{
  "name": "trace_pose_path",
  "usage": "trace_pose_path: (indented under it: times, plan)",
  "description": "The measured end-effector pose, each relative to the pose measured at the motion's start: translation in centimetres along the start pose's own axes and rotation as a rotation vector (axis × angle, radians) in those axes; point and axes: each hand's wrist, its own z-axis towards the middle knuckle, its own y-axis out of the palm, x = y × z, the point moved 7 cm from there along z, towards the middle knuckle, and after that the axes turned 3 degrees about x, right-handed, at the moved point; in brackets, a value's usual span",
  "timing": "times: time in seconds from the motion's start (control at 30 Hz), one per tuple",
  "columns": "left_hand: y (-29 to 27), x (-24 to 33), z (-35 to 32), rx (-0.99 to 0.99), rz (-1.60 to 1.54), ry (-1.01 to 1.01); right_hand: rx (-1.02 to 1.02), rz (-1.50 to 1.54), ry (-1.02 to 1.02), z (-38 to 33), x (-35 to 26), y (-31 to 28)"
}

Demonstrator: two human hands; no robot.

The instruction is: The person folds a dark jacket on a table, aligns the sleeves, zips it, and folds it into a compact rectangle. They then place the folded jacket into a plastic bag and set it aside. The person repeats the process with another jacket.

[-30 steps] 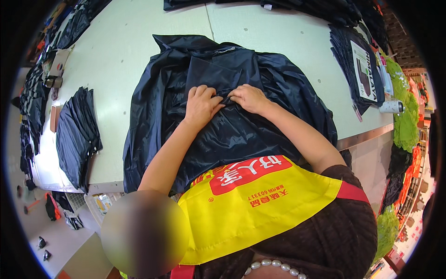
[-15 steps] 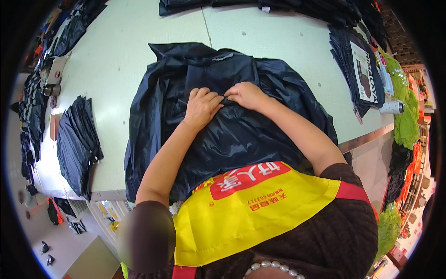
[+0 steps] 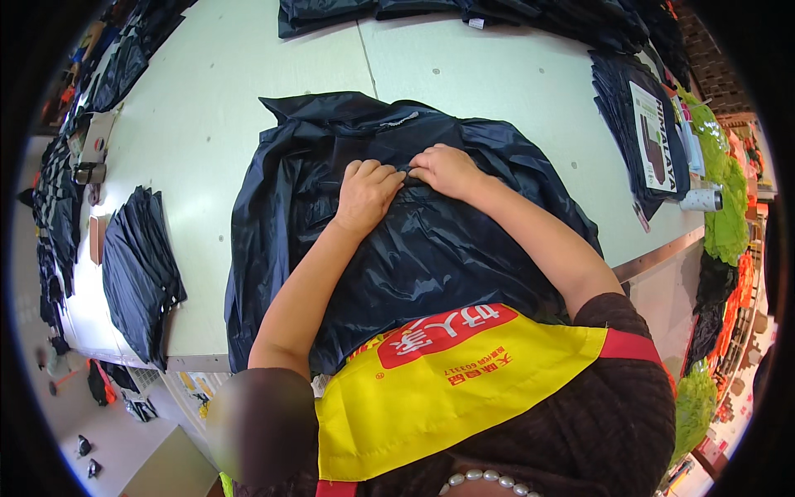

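A shiny dark navy jacket [image 3: 431, 265] lies spread on the table in front of me, its collar at the far side and its near edge against my yellow apron. My left hand [image 3: 368, 197] rests on the middle of the jacket, fingers bent and fingertips pressed into the cloth. Close beside it, my right hand [image 3: 449, 172] pinches the same fabric between thumb and fingers. The fingertips of both hands almost meet at a horizontal seam or fold. Exactly which bit of cloth they grip is partly hidden under the fingers.
The pale table [image 3: 203, 190] carries a pile of dark folded garments [image 3: 142, 273] at left and another pile with a printed card [image 3: 633, 124] at right. A thread spool [image 3: 702, 200] stands at the right edge, beside bright green cloth [image 3: 725, 195]. More dark garments [image 3: 546, 21] line the far side.
Both hands sit a little closer to the collar, with their fingertips nearer each other. A crosswise fold shows more plainly beside the right hand. The whole view has shifted slightly.
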Motion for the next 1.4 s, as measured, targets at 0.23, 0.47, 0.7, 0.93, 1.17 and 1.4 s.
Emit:
trace_pose_path:
  times: [0.23,0.47,0.7,0.93,1.17,1.4]
  plan:
    - [0.4,-1.2,0.5,0.031,-0.014,-0.062,0.371,-0.027,0.224,1.8,-0.5,-4.9]
    - [0.7,-1.4,0.2,0.063,-0.042,-0.055,0.154,1.003,0.501,5.2,4.8,-4.8]
    - [-0.5,0.4,0.3,0.029,0.026,-0.067,-0.384,0.876,0.223,-3.9,-1.2,-10.2]
    - [0.3,0.2,0.0,-0.002,0.093,-0.145,-1.041,0.268,0.090,-23.3,-11.3,-14.6]
    - [1.0,0.1,-0.7,-0.025,0.157,-0.192,-0.526,0.531,-0.334,-26.2,-17.9,-22.6]
    - [3.3,-1.0,1.2,-0.170,0.244,-0.227,-0.696,0.549,-0.921,-30.5,-25.8,-28.2]
